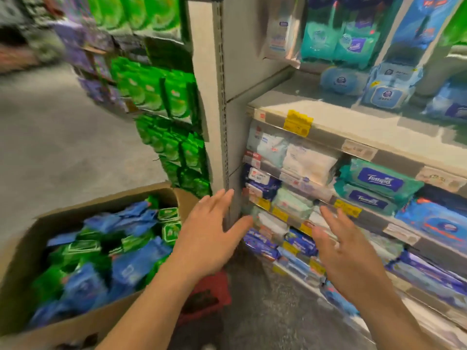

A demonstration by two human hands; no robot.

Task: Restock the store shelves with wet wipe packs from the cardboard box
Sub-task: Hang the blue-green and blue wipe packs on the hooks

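Left hand: the left hand [212,231] is reaching out at lower centre of the frame, fingers spread and straight, gripping nothing, its fingertips lying over the grey shelf upright [222,109].
Right hand: the right hand [346,251] is stretching forward at lower right, fingers splayed and empty, hovering in front of the lower shelves [328,132].
Cardboard box: the cardboard box [27,238] is sitting open at lower left, holding a loose heap of blue and green wet wipe packs [101,253].
Shelves: tiers are filling the right half of the frame, carrying white, teal and blue packs; yellow price tags [298,122] are hanging along the front edges.
Red stool: a red stool [209,296] is showing at bottom centre, under the left forearm, beside the box.
Green packs: green packs [161,97] are hanging in rows at upper left, blurred.
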